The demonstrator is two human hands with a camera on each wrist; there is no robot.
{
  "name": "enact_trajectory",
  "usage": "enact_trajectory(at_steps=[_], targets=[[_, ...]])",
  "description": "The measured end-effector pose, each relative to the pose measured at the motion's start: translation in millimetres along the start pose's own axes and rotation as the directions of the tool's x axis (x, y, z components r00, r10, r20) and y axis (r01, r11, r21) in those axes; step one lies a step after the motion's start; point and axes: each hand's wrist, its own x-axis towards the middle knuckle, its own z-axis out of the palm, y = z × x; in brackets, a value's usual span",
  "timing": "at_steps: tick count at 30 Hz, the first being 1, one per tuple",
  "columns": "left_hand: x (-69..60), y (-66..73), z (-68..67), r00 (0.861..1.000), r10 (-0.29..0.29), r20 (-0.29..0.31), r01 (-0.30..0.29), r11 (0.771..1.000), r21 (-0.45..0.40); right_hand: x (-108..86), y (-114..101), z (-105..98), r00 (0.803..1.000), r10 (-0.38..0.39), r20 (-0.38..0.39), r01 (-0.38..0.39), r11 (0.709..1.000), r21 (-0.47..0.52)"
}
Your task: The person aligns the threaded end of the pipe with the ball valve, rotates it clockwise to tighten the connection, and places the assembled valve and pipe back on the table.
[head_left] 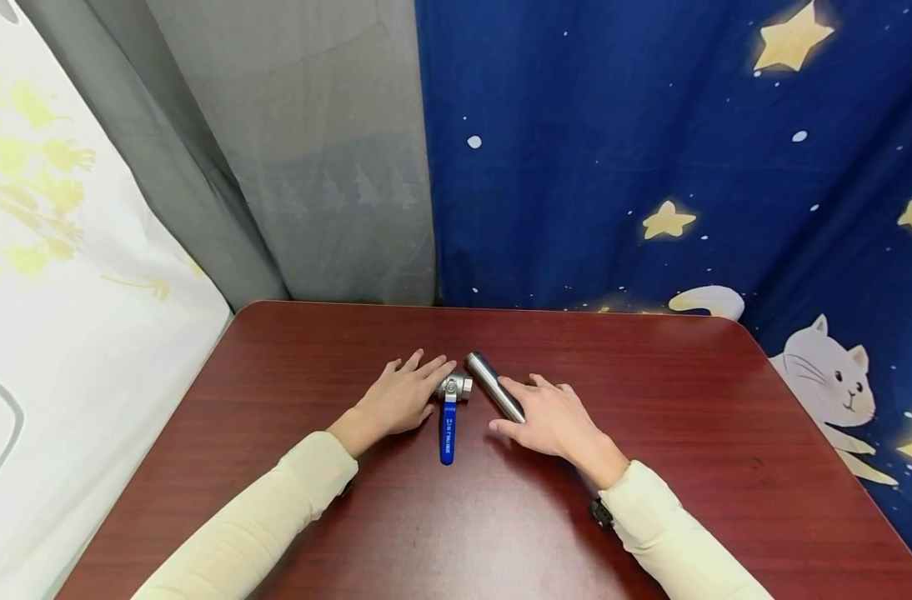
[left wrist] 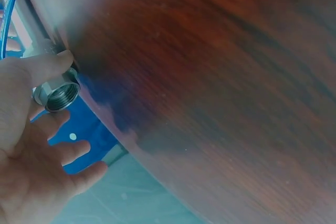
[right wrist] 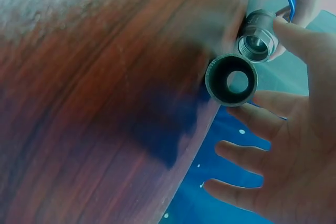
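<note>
Valve (head_left: 449, 407), pipe (head_left: 494, 387), gap between, table edge (head_left: 501, 311)

The left sleeve (head_left: 249, 518) and right sleeve (head_left: 677, 537) are long, pale cream and loosely cut, with soft creases along the forearms. Rounded cuffs end near the wrists, leaving the hands (head_left: 553, 417) bare. A small, blocky black device (head_left: 601, 512) sits beside the right cuff; a dark sliver (head_left: 347, 487) shows under the left.
</note>
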Motion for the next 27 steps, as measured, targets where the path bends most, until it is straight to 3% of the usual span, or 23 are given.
enact_trajectory(at_steps=[12,21,27], targets=[[9.8,3.1,-1.9,1.0,-0.007,-0.005,0.007,1.0,-0.006,4.7,-6.2,9.4,0.997,-0.04,-0.061,0.036,0.997,-0.063],[15.1,6.0,-1.8,0.999,-0.02,-0.047,0.021,1.0,0.015,4.5,-9.2,12.6,0.99,-0.048,-0.129,0.034,0.994,-0.107],[22.1,7.0,-2.3,0.999,-0.042,-0.027,0.042,0.999,-0.004,5.4,-11.9,14.5,0.991,-0.044,-0.128,0.028,0.992,-0.12]])
